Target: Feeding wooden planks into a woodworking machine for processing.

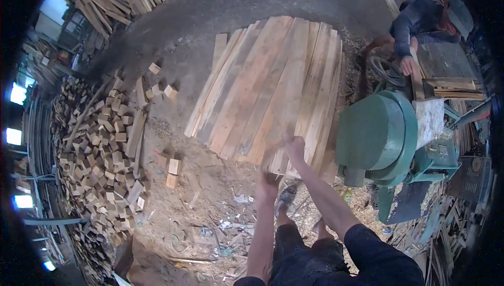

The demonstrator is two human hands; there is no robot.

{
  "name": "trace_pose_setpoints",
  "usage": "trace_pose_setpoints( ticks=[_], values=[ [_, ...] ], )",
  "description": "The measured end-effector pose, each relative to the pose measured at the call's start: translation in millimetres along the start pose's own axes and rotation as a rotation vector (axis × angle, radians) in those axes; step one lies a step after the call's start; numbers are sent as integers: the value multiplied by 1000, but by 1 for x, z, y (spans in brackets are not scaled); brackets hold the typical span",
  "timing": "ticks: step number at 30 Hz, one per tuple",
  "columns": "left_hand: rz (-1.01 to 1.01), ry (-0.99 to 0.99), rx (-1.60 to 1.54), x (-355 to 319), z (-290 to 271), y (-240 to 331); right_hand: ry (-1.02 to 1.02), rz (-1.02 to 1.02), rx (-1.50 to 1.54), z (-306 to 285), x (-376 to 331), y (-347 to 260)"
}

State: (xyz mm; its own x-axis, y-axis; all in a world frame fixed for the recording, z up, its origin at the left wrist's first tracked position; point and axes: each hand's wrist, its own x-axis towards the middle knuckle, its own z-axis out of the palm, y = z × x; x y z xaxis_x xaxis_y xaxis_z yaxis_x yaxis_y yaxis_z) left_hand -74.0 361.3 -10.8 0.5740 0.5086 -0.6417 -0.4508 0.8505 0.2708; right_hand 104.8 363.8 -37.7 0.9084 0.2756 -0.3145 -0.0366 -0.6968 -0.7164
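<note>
- Head view: both hands meet at the near end of the plank stack point(268, 86), which lies straight ahead of the person on the dirt floor point(210, 2).
- Left hand point(269, 173) reaches up from below, fingers curled under the near end of a plank point(281, 123); how tightly it has closed I cannot tell, since the wood hides the fingertips.
- Right hand point(295, 147) sits just beside it, a little further forward, wrapped over the same plank end from the right.
- Long axis of the plank runs away from the person, tilting slightly to the right, in line with the rest of the stack.
- Green machine point(380, 139) stands just to the right of the stack, nearer the right hand than the left.
- Another person point(420, 21) bends over the far side of the machine, well apart from these hands.
- Heap of wood blocks point(100, 149) lies off to the left.
</note>
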Motion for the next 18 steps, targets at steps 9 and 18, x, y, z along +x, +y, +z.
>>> trace_pose_setpoints(
  ticks=[9, 18],
  values=[
    [86, -126, -45, 6, 49, -14, -77, 16, 78, -16, -13, 11],
    [198, -226, 97, 22, 53, 19, -415, -72, 146, -19, 6, -13]
  ],
)
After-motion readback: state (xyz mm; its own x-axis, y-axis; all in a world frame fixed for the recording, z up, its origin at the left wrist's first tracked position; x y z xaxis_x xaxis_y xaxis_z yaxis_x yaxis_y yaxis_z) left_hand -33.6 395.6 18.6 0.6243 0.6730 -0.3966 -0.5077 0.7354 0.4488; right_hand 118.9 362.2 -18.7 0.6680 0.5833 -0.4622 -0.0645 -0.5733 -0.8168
